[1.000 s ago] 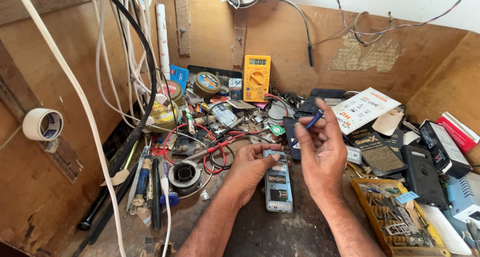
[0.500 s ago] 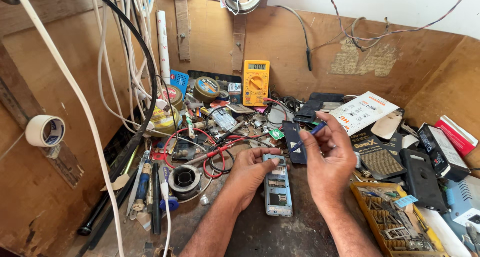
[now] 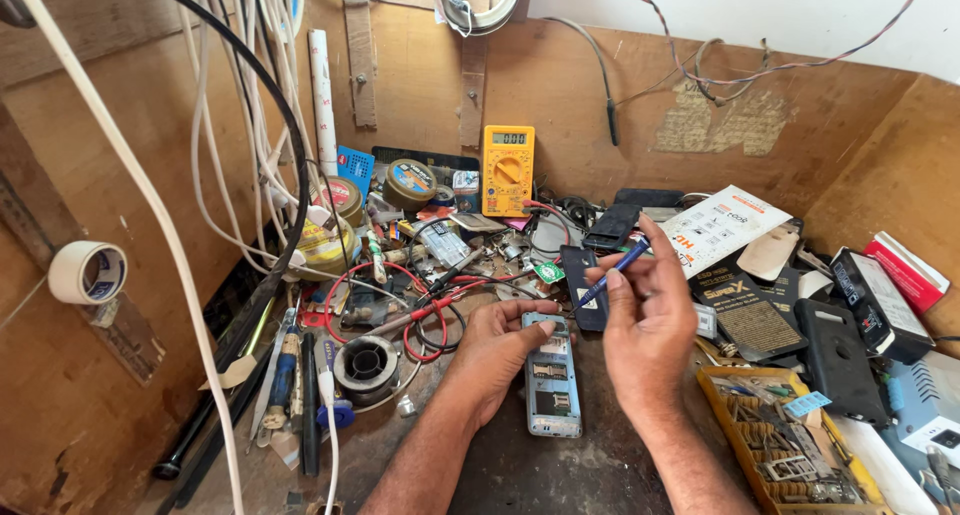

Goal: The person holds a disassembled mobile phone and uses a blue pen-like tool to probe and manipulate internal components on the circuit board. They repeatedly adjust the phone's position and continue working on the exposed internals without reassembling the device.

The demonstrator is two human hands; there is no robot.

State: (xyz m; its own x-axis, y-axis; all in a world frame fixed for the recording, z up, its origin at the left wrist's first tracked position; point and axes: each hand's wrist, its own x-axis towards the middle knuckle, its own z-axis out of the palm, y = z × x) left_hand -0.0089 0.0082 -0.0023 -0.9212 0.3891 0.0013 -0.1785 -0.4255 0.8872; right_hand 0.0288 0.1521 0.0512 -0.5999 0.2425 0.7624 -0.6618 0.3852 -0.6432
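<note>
Two hands work over a cluttered workbench (image 3: 560, 475). We see the left hand (image 3: 500, 350) resting on the bench with its fingers curled loosely, fingertips touching the upper left edge of an opened mobile phone (image 3: 552, 380). The phone lies flat, back cover off, with its circuit board and slots exposed, between the two forearms. The right hand (image 3: 650, 320) is raised just above and to the right of the phone, thumb and fingers pinched closed around a small blue-handled screwdriver (image 3: 612, 272), tip pointing down and left toward the phone's top end.

We judge the phone to be light and rigid, but fragile where the board is bare. It should be held by its side edges, as the left hand does, never by pressing on the board. The screwdriver is thin and light; a fingertip grip near mid-shaft suits fine control.

Nearby items: a dark phone back cover (image 3: 582, 285) just beyond the phone, a yellow multimeter (image 3: 507, 170) against the rear wall, a solder spool (image 3: 366, 367) to the left, and a tray of small parts (image 3: 790, 455) to the right.
</note>
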